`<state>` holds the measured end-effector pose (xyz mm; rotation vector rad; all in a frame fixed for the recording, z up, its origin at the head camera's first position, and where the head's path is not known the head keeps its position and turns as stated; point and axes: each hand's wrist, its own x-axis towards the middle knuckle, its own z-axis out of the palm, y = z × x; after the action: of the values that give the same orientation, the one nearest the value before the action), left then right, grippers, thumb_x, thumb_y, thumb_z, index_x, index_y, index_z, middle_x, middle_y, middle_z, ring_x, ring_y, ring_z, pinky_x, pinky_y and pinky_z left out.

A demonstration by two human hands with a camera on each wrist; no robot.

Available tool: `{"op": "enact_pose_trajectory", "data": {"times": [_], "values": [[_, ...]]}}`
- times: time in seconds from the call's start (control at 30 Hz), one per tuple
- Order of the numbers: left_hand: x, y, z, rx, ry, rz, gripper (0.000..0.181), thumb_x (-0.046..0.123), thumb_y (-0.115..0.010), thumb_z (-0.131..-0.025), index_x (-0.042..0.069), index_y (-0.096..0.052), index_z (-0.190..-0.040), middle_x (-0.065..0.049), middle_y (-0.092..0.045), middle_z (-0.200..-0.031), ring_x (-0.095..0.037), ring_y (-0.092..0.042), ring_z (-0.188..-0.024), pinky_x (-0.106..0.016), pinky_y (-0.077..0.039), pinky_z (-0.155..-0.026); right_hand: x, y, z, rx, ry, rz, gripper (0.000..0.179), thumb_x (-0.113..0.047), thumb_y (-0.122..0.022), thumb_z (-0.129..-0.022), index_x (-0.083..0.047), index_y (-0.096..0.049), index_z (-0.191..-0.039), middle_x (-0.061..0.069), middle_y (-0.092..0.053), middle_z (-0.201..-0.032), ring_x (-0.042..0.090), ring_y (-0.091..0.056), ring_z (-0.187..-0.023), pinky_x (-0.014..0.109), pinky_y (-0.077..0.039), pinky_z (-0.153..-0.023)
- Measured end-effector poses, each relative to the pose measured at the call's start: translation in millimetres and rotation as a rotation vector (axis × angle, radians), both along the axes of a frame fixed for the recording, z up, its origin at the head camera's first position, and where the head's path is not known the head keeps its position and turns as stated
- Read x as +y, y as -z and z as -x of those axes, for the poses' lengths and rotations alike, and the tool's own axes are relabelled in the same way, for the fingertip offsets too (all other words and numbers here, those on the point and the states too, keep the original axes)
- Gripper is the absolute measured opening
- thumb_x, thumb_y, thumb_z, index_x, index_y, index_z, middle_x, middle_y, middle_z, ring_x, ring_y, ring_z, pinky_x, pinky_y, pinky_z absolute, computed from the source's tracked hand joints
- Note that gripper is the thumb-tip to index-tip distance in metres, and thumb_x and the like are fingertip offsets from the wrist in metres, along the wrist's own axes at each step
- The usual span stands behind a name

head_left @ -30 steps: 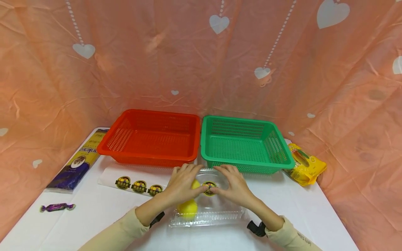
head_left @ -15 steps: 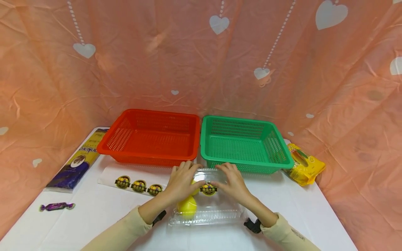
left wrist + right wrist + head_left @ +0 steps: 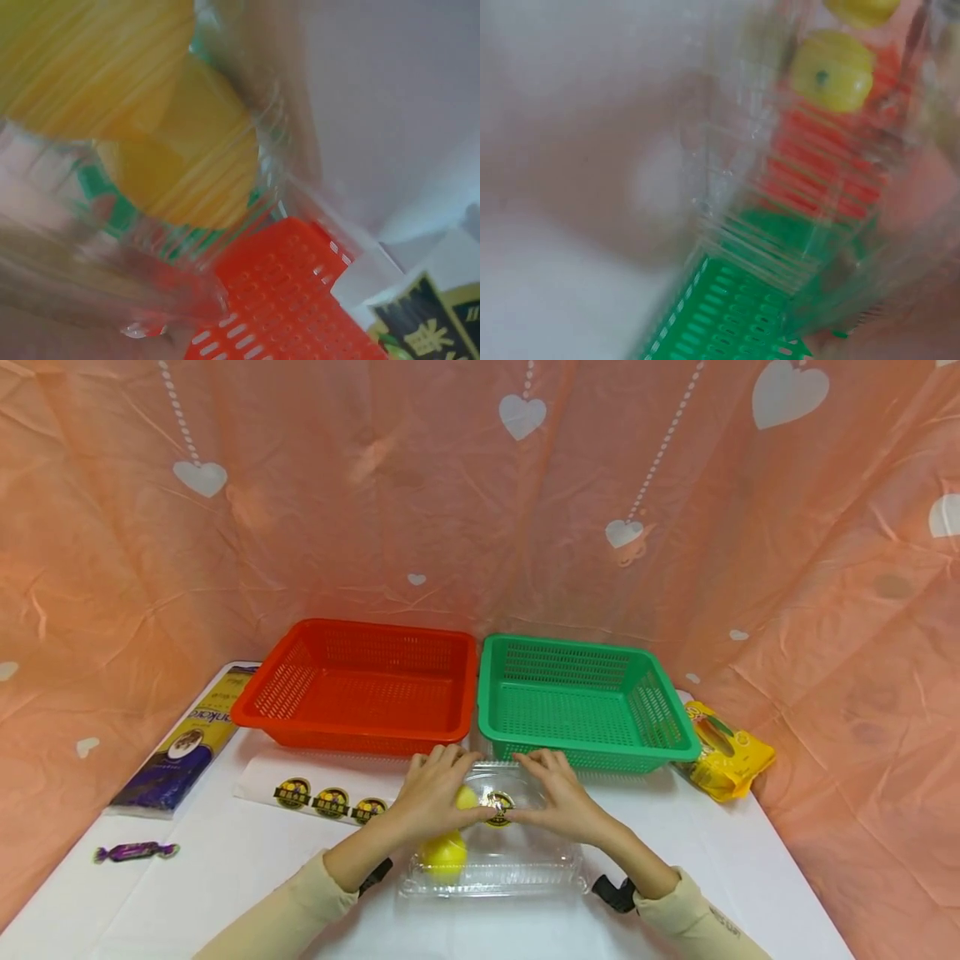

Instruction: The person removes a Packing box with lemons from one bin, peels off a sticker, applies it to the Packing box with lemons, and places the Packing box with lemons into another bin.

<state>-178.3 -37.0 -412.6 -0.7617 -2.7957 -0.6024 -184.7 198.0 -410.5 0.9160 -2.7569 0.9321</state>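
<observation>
A clear plastic clamshell box lies at the front middle of the white table, lid down. Two round yellow fruits sit in its left part, seen through the plastic. On the lid is a round black-and-gold sticker. My left hand holds the box from the left, fingers bent over the far edge, thumb at the sticker. From the right, my right hand holds it likewise, and the thumb tips nearly meet over the sticker. Both wrist views show ribbed clear plastic close up, with yellow fruit behind it.
Behind the box stand a red basket and a green basket. A sticker strip lies left of the box. Further left are a purple-gold packet and a purple wrapped candy. At right is a yellow packet.
The thumbs spread slightly off the sticker half a second ago, and now lie across its sides again. The box has slid slightly left. Both hands keep their places on it.
</observation>
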Motion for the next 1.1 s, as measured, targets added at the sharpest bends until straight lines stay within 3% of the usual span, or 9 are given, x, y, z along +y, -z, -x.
{"op": "enact_pose_trajectory", "data": {"times": [0.23, 0.37, 0.47, 0.57, 0.7, 0.83, 0.9, 1.0, 1.1], "values": [[1.4, -2.9, 1.6, 0.022, 0.034, 0.049, 0.103, 0.081, -0.07, -0.064, 0.013, -0.053, -0.14, -0.007, -0.055, -0.129, -0.024, -0.05, -0.107, -0.04, -0.035, -0.079, 10.0, -8.8, 0.2, -0.082, -0.073, -0.069, 0.111, -0.046, -0.09, -0.069, 0.003, -0.035, -0.151, 0.015, -0.046, -0.138, 0.03, -0.039, -0.123, 0.056, -0.043, -0.099], [-2.0, -3.5, -1.7, -0.004, 0.032, -0.014, 0.091, 0.071, -0.072, -0.074, 0.013, -0.054, -0.14, -0.008, -0.054, -0.133, -0.027, -0.049, -0.116, -0.046, -0.038, -0.087, 19.7, -15.1, -3.6, -0.173, -0.055, 0.008, 0.1, -0.037, -0.086, -0.077, -0.002, -0.032, -0.154, 0.019, -0.04, -0.148, 0.038, -0.033, -0.136, 0.066, -0.038, -0.103], [-11.2, -4.2, -6.6, 0.004, -0.018, -0.141, 0.065, 0.047, -0.076, -0.084, 0.01, -0.06, -0.134, -0.008, -0.057, -0.129, -0.029, -0.05, -0.117, -0.049, -0.04, -0.089, 26.6, -21.2, -3.4, -0.039, 0.0, 0.135, 0.068, -0.024, -0.079, -0.086, 0.001, -0.051, -0.142, 0.019, -0.054, -0.137, 0.036, -0.049, -0.127, 0.06, -0.045, -0.099], [-24.9, -4.1, -11.7, 0.014, -0.075, -0.287, 0.048, 0.026, -0.078, -0.086, 0.006, -0.064, -0.127, -0.009, -0.06, -0.122, -0.031, -0.052, -0.115, -0.051, -0.045, -0.089, 41.5, -30.3, 2.1, 0.186, 0.126, 0.361, 0.032, -0.002, -0.074, -0.087, 0.007, -0.067, -0.117, 0.017, -0.07, -0.109, 0.022, -0.065, -0.101, 0.038, -0.055, -0.088], [-43.8, -1.0, -19.6, -0.122, -0.112, -0.433, 0.055, 0.02, -0.075, -0.088, 0.003, -0.055, -0.136, -0.016, -0.056, -0.124, -0.035, -0.053, -0.114, -0.053, -0.05, -0.089, 80.7, -40.2, 9.9, 0.308, 0.472, 0.729, 0.022, 0.013, -0.066, -0.087, 0.011, -0.068, -0.109, 0.006, -0.071, -0.1, 0.008, -0.063, -0.093, 0.016, -0.05, -0.08], [-56.8, -0.1, -29.8, -0.353, -0.127, -0.497, 0.068, 0.03, -0.07, -0.093, 0.002, -0.039, -0.148, -0.021, -0.05, -0.13, -0.034, -0.055, -0.109, -0.046, -0.053, -0.082, 117.1, -39.6, 10.1, 0.116, 0.862, 1.001, 0.031, 0.008, -0.063, -0.09, -0.004, -0.064, -0.119, -0.007, -0.055, -0.11, 0.009, -0.051, -0.098, 0.01, -0.045, -0.076], [-59.7, -0.7, -34.5, -0.468, -0.114, -0.533, 0.074, 0.033, -0.068, -0.094, 0.003, -0.032, -0.152, -0.023, -0.048, -0.133, -0.031, -0.057, -0.103, -0.041, -0.055, -0.075, 126.6, -35.0, 8.0, -0.047, 0.956, 1.086, 0.04, 0.004, -0.062, -0.092, -0.009, -0.056, -0.129, -0.004, -0.043, -0.115, 0.009, -0.048, -0.094, 0.01, -0.048, -0.073], [-60.6, -1.2, -39.3, -0.608, -0.082, -0.609, 0.083, 0.032, -0.069, -0.094, 0.007, -0.021, -0.157, -0.026, -0.045, -0.134, -0.026, -0.058, -0.092, -0.036, -0.057, -0.063, 128.2, -26.8, 5.8, -0.236, 0.956, 1.2, 0.059, 0.0, -0.06, -0.095, -0.01, -0.035, -0.147, 0.0, -0.032, -0.116, 0.007, -0.049, -0.089, 0.013, -0.053, -0.074], [-60.4, 0.7, -42.5, -0.691, -0.052, -0.678, 0.088, 0.027, -0.07, -0.094, 0.01, -0.013, -0.159, -0.03, -0.041, -0.135, -0.024, -0.059, -0.086, -0.037, -0.059, -0.057, 120.7, -21.1, 5.4, -0.323, 0.882, 1.303, 0.072, -0.001, -0.058, -0.097, -0.013, -0.017, -0.155, 0.003, -0.033, -0.115, 0.006, -0.053, -0.09, 0.022, -0.057, -0.08]]}}
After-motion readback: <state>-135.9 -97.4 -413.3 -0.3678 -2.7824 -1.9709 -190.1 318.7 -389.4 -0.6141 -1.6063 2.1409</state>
